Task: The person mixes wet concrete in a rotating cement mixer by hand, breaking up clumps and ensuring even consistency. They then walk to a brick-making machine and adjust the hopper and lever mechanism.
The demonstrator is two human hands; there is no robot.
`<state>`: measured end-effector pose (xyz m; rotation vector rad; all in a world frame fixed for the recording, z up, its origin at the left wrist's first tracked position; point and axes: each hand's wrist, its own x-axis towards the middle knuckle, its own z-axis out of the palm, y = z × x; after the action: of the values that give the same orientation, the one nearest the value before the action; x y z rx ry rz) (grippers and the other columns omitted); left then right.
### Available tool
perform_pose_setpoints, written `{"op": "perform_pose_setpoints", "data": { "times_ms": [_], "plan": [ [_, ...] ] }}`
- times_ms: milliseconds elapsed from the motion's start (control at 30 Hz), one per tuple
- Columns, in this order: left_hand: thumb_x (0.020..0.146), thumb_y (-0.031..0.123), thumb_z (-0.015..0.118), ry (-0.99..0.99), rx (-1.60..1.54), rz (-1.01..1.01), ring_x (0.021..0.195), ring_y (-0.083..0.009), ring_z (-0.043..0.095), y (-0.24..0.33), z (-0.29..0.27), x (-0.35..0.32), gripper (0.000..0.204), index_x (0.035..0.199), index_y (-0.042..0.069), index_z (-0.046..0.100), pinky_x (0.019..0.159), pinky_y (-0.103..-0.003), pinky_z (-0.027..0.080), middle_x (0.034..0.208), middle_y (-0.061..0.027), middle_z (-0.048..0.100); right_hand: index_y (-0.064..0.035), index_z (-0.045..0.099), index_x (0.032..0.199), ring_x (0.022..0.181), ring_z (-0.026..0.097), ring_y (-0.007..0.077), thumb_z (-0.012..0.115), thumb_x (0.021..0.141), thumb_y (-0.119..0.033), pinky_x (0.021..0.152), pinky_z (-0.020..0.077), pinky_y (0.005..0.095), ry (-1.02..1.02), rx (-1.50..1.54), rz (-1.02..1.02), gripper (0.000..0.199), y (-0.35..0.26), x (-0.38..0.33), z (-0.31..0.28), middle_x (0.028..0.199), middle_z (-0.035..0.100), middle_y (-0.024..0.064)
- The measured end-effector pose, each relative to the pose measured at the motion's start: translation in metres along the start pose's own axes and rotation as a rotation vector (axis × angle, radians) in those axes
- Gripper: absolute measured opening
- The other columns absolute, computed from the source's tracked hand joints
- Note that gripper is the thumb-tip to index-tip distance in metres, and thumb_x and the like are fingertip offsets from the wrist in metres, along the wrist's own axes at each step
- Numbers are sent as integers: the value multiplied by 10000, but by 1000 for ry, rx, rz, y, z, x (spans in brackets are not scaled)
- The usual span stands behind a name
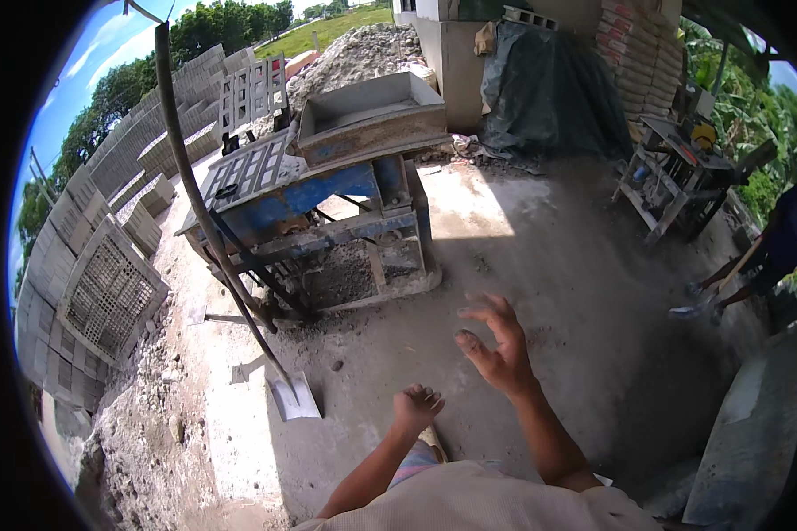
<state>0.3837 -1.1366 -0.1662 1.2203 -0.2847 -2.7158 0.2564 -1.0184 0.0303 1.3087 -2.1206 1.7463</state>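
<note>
In the head view I have the right hand (502, 356) raised over the concrete floor (584, 345), thumb and fingers spread wide with nothing between them. The left hand (418, 409) sits lower, its fingers curled inward; I cannot tell whether they close on anything. To its left I see the shovel (299, 400), blade on the floor, handle slanting up toward the blue machine (323, 202). Ahead of both hands, that machine carries a rectangular tray (372, 140), well apart from them.

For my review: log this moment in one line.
left hand: curled, nothing visibly held; right hand: open, empty; shovel: front-left, blade down; blue machine: ahead
</note>
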Motion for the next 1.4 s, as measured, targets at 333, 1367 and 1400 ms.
{"op": "perform_pose_setpoints", "data": {
  "times_ms": [333,1367,1400],
  "plan": [
    [820,244,373,-163,503,727,734,-193,468,174,101,32,260,637,74,445,733,-363,395,711,-34,458,-76,588,917,1057,444,349,631,742,-291,904,326,405,-335,-17,-28,280,82,128,155,1104,490,175],
    [782,168,594,-523,1617,1152,820,-210,603,471,429,224,171,833,8,629,707,-292,461,852,-131,626,-87,536,1013,893,497,164,396,870,-379,787,359,317,647,643,666,354,363,449,-20,986,556,38],
    [801,174,574,-240,1602,1424,836,-188,590,516,426,218,191,874,3,621,733,-284,443,867,-126,621,-92,542,1016,881,508,157,398,872,-379,789,371,313,648,506,573,351,356,465,-22,969,562,19]
  ]
}}
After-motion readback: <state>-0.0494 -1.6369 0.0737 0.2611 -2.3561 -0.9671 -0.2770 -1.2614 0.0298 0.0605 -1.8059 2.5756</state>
